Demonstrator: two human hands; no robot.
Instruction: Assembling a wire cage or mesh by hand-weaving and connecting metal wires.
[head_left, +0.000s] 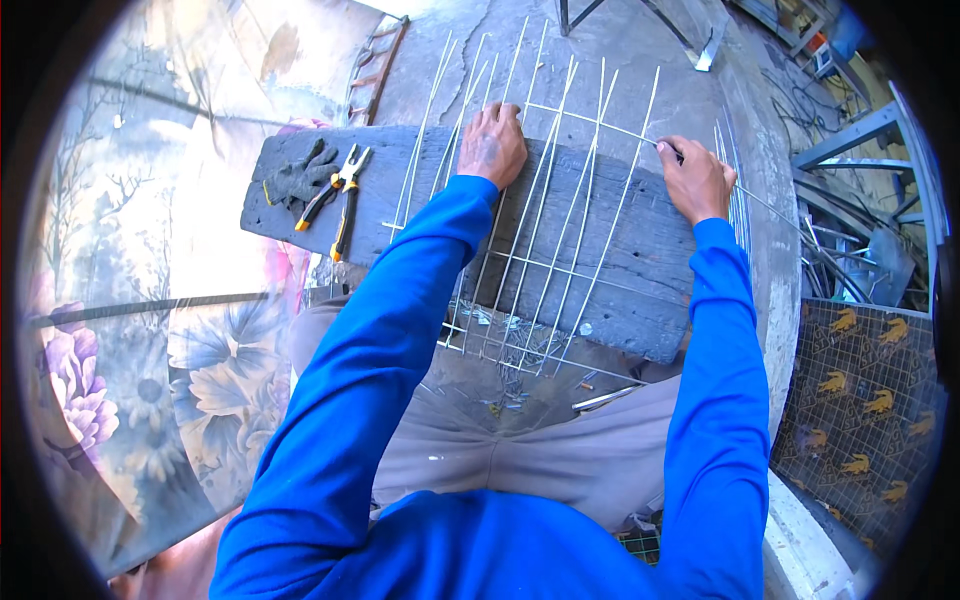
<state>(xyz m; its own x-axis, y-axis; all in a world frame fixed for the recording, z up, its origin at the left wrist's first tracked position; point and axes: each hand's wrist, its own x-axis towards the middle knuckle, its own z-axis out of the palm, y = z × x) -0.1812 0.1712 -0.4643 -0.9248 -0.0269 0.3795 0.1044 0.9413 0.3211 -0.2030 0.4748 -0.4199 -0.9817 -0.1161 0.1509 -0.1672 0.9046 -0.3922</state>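
Note:
A loose grid of thin pale metal wires lies across a dark, worn wooden board (pixel 640 310). My left hand (pixel 492 146) is at the far left part of the grid, fingers curled down over the wires. A thin cross rod (pixel 590 121) runs from near it over the long wires to my right hand (pixel 697 180). That hand is closed round the rod, which comes out again on its right side. Whether a small dark thing is also in its fingers, I cannot tell. Pliers (pixel 348 185) with yellow and black handles lie on the board's left end, beside a dark glove (pixel 302 185).
Cut wire scraps (pixel 515 340) litter the ground between my knees. A bundle of long wires (pixel 737 215) is right of the board. Metal frames (pixel 860 135) and cables stand farther right. A flower-patterned sheet (pixel 150 380) hangs at the left. A brown rack (pixel 378 75) lies at the back.

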